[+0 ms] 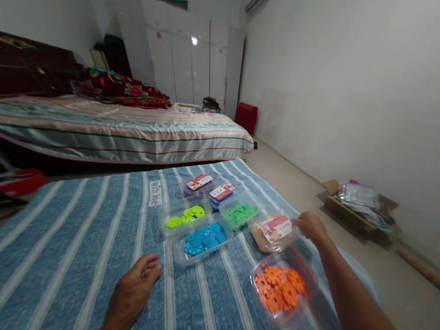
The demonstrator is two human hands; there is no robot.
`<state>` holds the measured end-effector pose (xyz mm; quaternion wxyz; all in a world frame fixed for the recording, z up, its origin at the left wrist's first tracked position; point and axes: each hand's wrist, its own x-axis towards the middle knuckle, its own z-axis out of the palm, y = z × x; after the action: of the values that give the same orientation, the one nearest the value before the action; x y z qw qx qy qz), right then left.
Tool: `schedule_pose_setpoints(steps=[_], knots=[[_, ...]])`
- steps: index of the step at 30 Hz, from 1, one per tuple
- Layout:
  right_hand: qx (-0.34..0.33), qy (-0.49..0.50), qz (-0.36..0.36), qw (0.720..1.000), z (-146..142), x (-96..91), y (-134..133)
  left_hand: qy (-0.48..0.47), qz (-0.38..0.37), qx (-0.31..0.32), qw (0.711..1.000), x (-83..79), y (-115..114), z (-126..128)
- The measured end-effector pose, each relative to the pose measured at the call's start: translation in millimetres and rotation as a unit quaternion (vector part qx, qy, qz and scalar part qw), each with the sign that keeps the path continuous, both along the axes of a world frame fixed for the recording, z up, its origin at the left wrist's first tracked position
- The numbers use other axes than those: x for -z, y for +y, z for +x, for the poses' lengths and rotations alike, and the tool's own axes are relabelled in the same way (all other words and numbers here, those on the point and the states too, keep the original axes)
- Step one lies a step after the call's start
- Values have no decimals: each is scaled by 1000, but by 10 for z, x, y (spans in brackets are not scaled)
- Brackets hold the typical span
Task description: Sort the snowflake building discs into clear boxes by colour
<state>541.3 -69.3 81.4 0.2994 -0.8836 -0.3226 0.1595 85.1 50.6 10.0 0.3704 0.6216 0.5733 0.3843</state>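
Note:
My right hand is closed on the right edge of a clear plastic container with a red-and-white label on its lid and yellowish contents. Closer to me sits a container of orange notched discs. My left hand rests on the striped cloth with its fingers curled in and nothing seen in them. Just beyond it are a container of blue pieces and one of yellow-green pieces. Green pieces fill another container. Two labelled containers, one purple and one dark blue, stand at the back.
The blue striped cloth covers the surface under the containers. A bed with a satin cover stands beyond it. On the floor at right is an open cardboard box beside the wall. A red case stands farther back.

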Motion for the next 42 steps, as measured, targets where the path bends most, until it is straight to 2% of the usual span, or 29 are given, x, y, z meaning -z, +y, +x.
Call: schedule_pose_setpoints(steps=[3,8,16,19,22,25,29,35,39,42], knots=[[11,35,56,998,-23,-75,34,-11,-3,-2,1000,-20,-9,4],[-4,148,135,980,-124,-207,194,-14,-16,-11,1000,-56,-34,-1],[-70,246,165,953,-190,-391,461,-19,-32,-20,999,-34,-15,-31],[-58,222,181,956,-257,-346,657,-24,-46,-20,998,-5,6,-40],[-44,179,170,968,-355,-202,916,-32,-60,-24,997,1,14,-44],[-42,121,139,982,-429,-29,1131,-45,-66,-27,997,-20,2,-44],[-58,63,72,994,-468,109,1268,-60,-67,-28,996,-57,-33,-35],[-62,-1,16,998,-470,40,1293,-106,-106,-41,988,-132,-17,-22],[-56,-2,28,998,-472,-49,1313,-122,-152,-55,979,-241,92,-33],[-54,40,52,996,-474,-78,1342,-140,-148,-90,975,-321,240,-32]])
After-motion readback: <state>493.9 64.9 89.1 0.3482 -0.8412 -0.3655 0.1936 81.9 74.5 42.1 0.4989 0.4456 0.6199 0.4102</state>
